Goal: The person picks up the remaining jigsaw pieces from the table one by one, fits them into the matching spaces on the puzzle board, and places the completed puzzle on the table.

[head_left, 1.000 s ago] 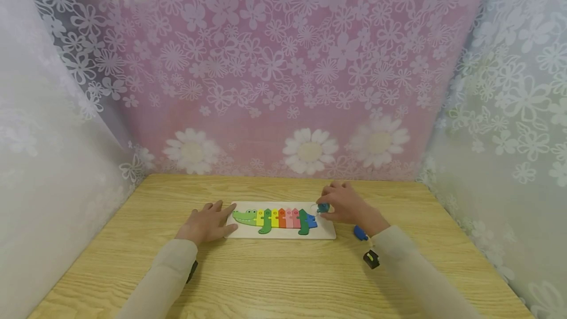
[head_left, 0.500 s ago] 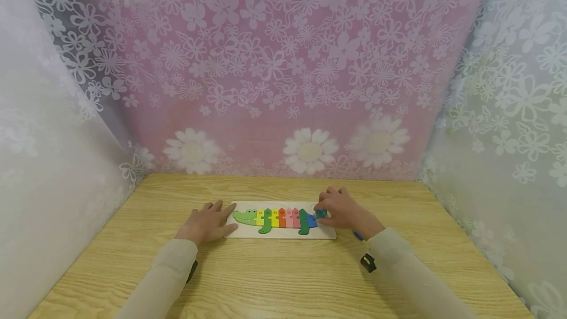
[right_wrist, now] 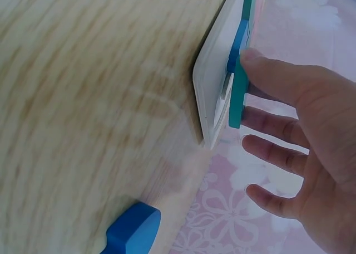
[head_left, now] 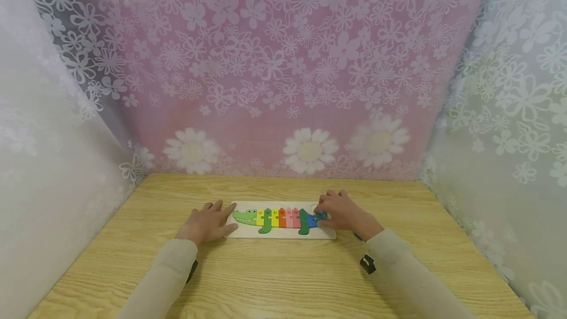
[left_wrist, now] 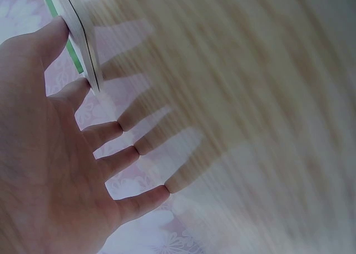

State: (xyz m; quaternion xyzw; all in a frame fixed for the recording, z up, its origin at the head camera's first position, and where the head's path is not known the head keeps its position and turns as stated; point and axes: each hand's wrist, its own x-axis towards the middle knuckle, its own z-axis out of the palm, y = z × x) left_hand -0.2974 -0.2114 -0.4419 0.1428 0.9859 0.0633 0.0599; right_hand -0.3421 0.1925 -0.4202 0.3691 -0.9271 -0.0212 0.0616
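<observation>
A pale wooden puzzle board [head_left: 283, 234] lies flat, bearing a crocodile [head_left: 245, 217] made of colourful interlocking pieces. My left hand [head_left: 205, 224] has its fingers spread, with thumb and index fingertip at the board's left edge. Between thumb and fingers of my right hand [head_left: 343, 213] a teal puzzle piece [right_wrist: 237, 95] is pinched. It sits over the board's right end, overlapping the blue piece [head_left: 311, 220] in the tail; in the right wrist view it stands slightly raised off the board's face. The other right fingers are extended, apart from the board.
On the wooden table [head_left: 274, 279], a loose blue puzzle piece [right_wrist: 133, 231] lies to the right of the board, mostly hidden by the right wrist in the head view. Small black devices [head_left: 367, 264] are at the wrists. Floral curtains [head_left: 283, 87] enclose the back and sides.
My right hand has moved slightly left and down with the teal piece, bringing it beside the blue tail piece. The left hand and the board stay put.
</observation>
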